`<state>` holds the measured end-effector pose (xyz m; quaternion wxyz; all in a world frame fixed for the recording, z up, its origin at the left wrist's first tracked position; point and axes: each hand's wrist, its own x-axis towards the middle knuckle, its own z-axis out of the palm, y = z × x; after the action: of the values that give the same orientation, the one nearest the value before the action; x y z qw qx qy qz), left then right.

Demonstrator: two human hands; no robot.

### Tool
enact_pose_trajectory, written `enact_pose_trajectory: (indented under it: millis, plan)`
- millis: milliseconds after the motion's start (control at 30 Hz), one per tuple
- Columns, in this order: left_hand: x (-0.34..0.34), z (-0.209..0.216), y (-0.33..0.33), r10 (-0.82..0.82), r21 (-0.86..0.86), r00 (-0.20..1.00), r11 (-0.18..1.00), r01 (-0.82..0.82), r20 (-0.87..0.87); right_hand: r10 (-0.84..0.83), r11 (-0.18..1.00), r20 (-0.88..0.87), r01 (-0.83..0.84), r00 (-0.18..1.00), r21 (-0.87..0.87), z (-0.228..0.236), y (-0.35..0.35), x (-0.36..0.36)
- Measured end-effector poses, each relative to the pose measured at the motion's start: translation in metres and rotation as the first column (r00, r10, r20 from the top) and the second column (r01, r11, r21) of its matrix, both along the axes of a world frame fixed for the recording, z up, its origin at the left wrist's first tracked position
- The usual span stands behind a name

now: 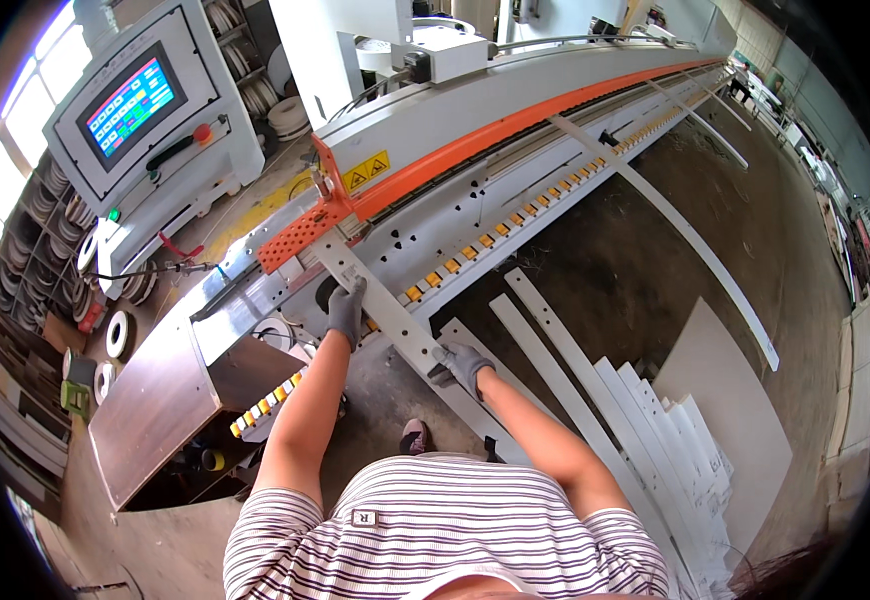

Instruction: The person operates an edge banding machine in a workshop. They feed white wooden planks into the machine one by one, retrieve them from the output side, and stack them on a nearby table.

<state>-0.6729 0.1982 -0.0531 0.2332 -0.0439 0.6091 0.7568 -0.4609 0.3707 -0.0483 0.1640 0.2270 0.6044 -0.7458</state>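
Note:
A white board strip with drilled holes [387,312] slants from the machine's infeed toward my body. Its far end meets the machine beside an orange perforated guard [300,235]. My left hand [348,312], in a grey glove, grips the strip's left edge near that end. On the opposite edge, closer to me, my right hand [465,366] holds it in a matching glove, with the fingertips at the board's side. A row of yellow rollers [452,266] runs along the machine's near rail, and the strip lies across its near end.
A control panel with a lit screen [133,105] stands at the left. Below it is a brown cabinet [160,415]. Stacked white boards [645,420] lie at my right. Long support arms [685,225] reach out from the machine. Rolls of edge tape [118,335] fill the left side.

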Motion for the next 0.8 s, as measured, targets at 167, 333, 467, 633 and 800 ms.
enact_pose_trajectory:
  millis: [167, 333, 467, 633, 800]
  plan:
    - [-0.033, -0.014, -0.001, 0.027, -0.06, 0.982, 0.998, -0.016, 0.186, -0.149, 0.966, -0.033, 0.138, 0.988, -0.217, -0.007, -0.02, -0.024]
    - [-0.04, -0.024, 0.007, 0.023, -0.172, 0.986, 0.985, 0.006, 0.165, -0.156, 0.98, 0.122, 0.169, 0.98, -0.103, 0.022, -0.033, -0.039]
    - [-0.042, -0.027, 0.009, 0.045, -0.265, 0.995, 0.964, -0.018, 0.093, -0.142, 0.988, 0.072, 0.146, 0.987, -0.056, 0.027, -0.04, -0.041]
    - [-0.044, -0.001, 0.013, 0.04, -0.352, 0.996, 0.936, -0.011, 0.074, -0.179, 0.98, 0.083, 0.184, 0.98, -0.069, 0.026, -0.043, -0.046]
    - [-0.037, 0.0, 0.016, 0.034, -0.367, 0.996, 0.93, -0.003, 0.079, -0.186, 0.974, 0.113, 0.198, 0.976, -0.11, 0.024, -0.039, -0.042]
